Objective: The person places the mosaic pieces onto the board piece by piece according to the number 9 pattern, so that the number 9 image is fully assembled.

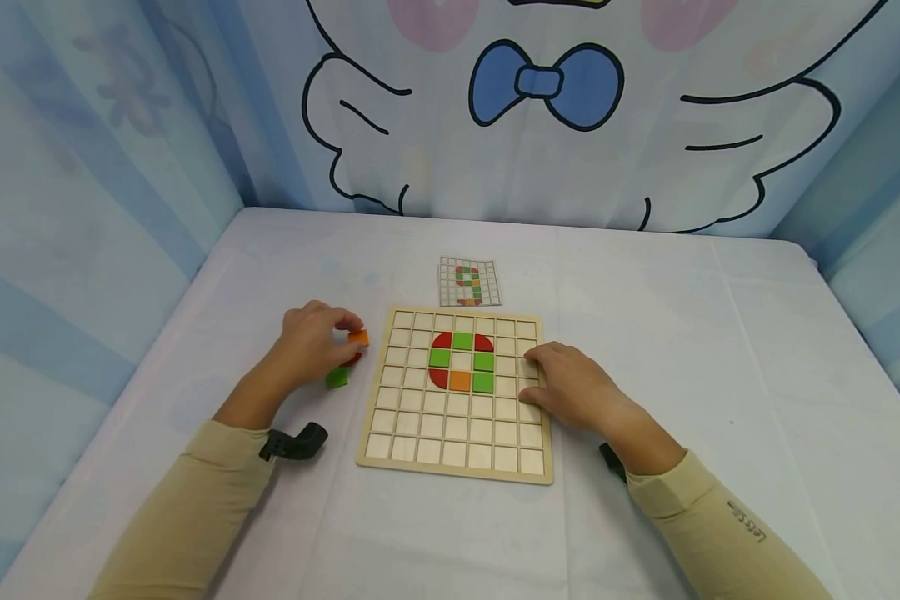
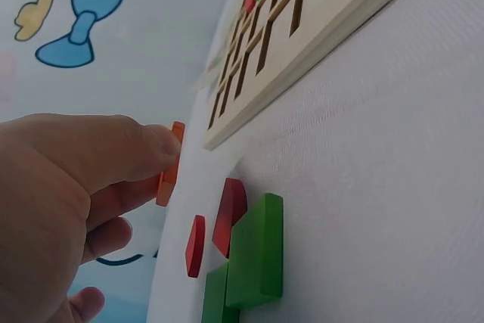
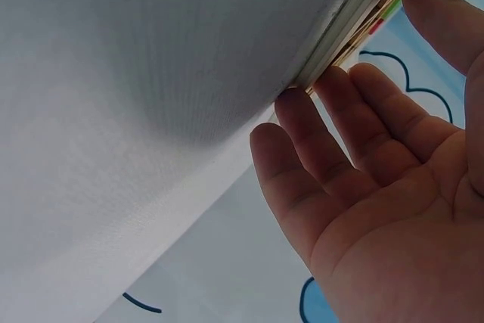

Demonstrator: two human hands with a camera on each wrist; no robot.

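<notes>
My left hand (image 1: 309,343) pinches an orange square tile (image 2: 171,175) between thumb and fingertips, left of the wooden grid board (image 1: 412,450). Below it, two red rounded tiles (image 2: 230,215) and some green square tiles (image 2: 259,251) lie on the cloth. A ring of tiles sits in the board's upper cells: red quarter-rounds (image 1: 438,378) at three corners, green squares (image 1: 483,382) and one orange square (image 1: 460,381), around a bare middle cell. My right hand (image 1: 570,383) rests at the board's right edge, fingers loosely extended and thumb over the rim (image 3: 355,28).
Behind the board lies a small printed card (image 1: 447,292) with a gridded pattern of red, green and orange cells. A white cloth (image 1: 720,375) covers the table. Patterned curtains (image 1: 435,142) stand behind and at both sides. Black straps (image 1: 294,443) are at the wrists.
</notes>
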